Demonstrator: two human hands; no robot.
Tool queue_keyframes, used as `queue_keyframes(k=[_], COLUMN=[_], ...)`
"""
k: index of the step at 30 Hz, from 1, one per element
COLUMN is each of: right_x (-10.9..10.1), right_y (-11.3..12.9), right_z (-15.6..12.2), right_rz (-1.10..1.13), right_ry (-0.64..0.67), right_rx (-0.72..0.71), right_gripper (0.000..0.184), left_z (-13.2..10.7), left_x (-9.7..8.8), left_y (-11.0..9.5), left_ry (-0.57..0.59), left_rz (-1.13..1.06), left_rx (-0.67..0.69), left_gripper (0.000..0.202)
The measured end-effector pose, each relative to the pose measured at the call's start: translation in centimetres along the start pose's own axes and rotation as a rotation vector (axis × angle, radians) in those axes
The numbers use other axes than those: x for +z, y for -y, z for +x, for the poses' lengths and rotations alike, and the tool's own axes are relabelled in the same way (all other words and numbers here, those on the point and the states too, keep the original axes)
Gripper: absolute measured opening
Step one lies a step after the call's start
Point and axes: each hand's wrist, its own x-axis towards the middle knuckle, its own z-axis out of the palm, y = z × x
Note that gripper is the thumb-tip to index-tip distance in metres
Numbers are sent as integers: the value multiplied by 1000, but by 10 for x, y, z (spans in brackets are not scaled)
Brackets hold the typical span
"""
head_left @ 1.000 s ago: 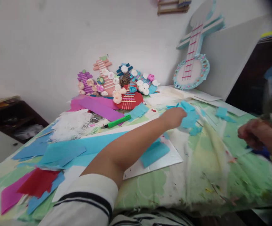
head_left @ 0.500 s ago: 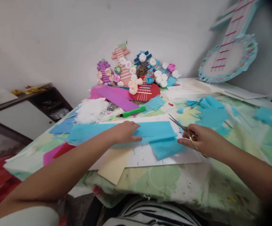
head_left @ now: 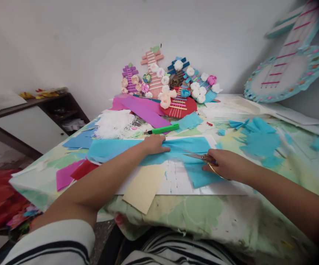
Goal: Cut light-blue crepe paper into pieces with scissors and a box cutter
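A long strip of blue crepe paper (head_left: pixel 112 149) lies across a white board (head_left: pixel 173 180). My left hand (head_left: pixel 154 144) is closed on the strip's upper middle, where the paper creases around the fingers. In my right hand (head_left: pixel 223 162) is a pair of scissors (head_left: pixel 200 156), its fingers around the handles. The blades point left over the blue paper; whether they touch it I cannot tell. Under the right hand a folded blue piece (head_left: pixel 203 176) hangs toward the board's front. A cream paper piece (head_left: pixel 145 187) lies at the board's front edge.
Behind the board are a green box cutter (head_left: pixel 163 129), a heap of white shredded paper (head_left: pixel 115 123) and purple paper (head_left: pixel 148 112). Several decorated cardboard guitars (head_left: pixel 178 105) lean on the wall. Blue scraps (head_left: pixel 261 140) lie at right, pink paper (head_left: pixel 67 175) at left.
My right hand has brought the scissors left and lower, over the blue strip. The left fingers have drawn together on the paper. The view has shifted slightly left.
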Motion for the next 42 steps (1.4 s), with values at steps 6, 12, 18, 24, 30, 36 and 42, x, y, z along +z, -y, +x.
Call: queue_keyframes(k=[6,12,18,24,30,36,42], right_x=[1,19,23,13,-20,-33,-11], right_y=[6,11,18,17,-43,-112,-112], right_z=[-9,-22,-43,-40,-25,-22,-33], right_rz=[-5,63,166,157,-124,-239,-315], right_ry=[-37,-19,58,-3,-202,126,-9], right_rx=[-66,-194,-255,-281,281,690,625], right_gripper=[23,32,29,21,34,38,38], left_z=[18,30,31,28,-10,-60,-56], left_x=[-15,-16,-4,-4,-17,-9,14], left_y=[5,8,6,2,-41,-109,-114], left_ry=[-7,-48,-71,-157,-247,-248,-11], left_rz=[-82,-72,56,131,151,97,-44], left_rx=[94,123,163,282,306,604,566], left_gripper=[30,47,51,74,44,64,72])
